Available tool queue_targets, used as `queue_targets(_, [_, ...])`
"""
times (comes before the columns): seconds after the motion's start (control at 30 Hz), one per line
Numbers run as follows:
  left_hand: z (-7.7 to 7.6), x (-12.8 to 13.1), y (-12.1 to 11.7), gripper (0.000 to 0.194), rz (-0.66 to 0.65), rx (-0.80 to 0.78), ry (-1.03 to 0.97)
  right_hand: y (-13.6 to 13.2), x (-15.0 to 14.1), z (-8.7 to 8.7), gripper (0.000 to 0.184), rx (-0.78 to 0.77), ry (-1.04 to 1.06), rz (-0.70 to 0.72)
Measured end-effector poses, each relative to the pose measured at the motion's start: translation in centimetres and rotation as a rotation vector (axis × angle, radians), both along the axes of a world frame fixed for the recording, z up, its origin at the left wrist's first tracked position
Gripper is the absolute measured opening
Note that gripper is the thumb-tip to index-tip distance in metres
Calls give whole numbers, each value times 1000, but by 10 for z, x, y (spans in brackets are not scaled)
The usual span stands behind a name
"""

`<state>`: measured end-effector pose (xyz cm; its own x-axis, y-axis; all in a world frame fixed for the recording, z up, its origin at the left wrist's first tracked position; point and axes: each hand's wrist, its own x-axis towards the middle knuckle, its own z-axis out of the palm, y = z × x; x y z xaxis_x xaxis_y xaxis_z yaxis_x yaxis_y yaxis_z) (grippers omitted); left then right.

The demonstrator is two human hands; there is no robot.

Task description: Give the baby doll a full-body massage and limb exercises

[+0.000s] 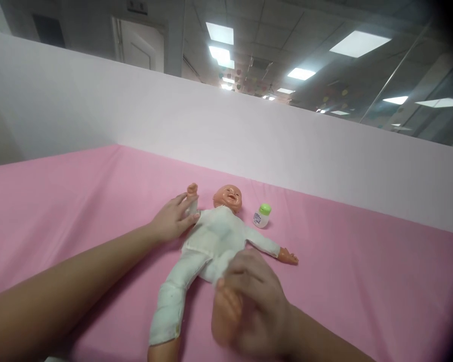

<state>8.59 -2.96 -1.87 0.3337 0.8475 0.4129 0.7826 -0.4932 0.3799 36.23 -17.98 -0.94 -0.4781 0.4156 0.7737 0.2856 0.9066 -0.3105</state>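
Note:
A baby doll (217, 231) in a white cloth body lies on its back on the pink cover (324, 286), head toward the wall. Its forearm on the left side points up, and my left hand (173, 216) holds that arm, thumb by the shoulder and fingers at the sleeve. My right hand (260, 296) is closed around the lower part of the doll's leg on the right side; the bare foot (226, 306) is lifted toward me and slightly blurred. The doll's other leg and other arm lie stretched out on the cover.
A small clear bottle with a green cap (263, 216) stands beside the doll's head. Behind the pink surface runs a low white wall (249, 136). Beyond it are a door (143, 45), glass and lit ceiling panels (302, 74).

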Motion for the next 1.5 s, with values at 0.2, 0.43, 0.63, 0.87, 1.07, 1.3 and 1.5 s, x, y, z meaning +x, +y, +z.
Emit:
queue_targets(0.2, [-4, -22, 21, 70, 269, -149, 76, -6, -8, -20, 21, -33, -352, 309])
queue_targets(0.43, [-3, -19, 17, 68, 268, -156, 46, -11, 0, -6, 25, 42, -200, 180])
queue_targets(0.63, [10, 6, -16, 73, -119, 78, -63, 15, 32, -2, 54, 148, 39, -229])
queue_targets(0.87, [12, 29, -33, 72, -426, 45, 163, 62, 36, -17, 52, -548, 91, -406])
queue_targets(1.07, [7, 20, -22, 63, -259, 41, 86, 47, 35, -14, 50, -212, 17, -367])
queue_targets(1.3, [3, -4, 6, 61, 150, -53, -112, 2, 13, 12, 42, -87, -52, 13])
queue_targets(1.5, [5, -20, 15, 57, 298, -239, 22, -10, 3, -8, 26, -161, -399, 235])
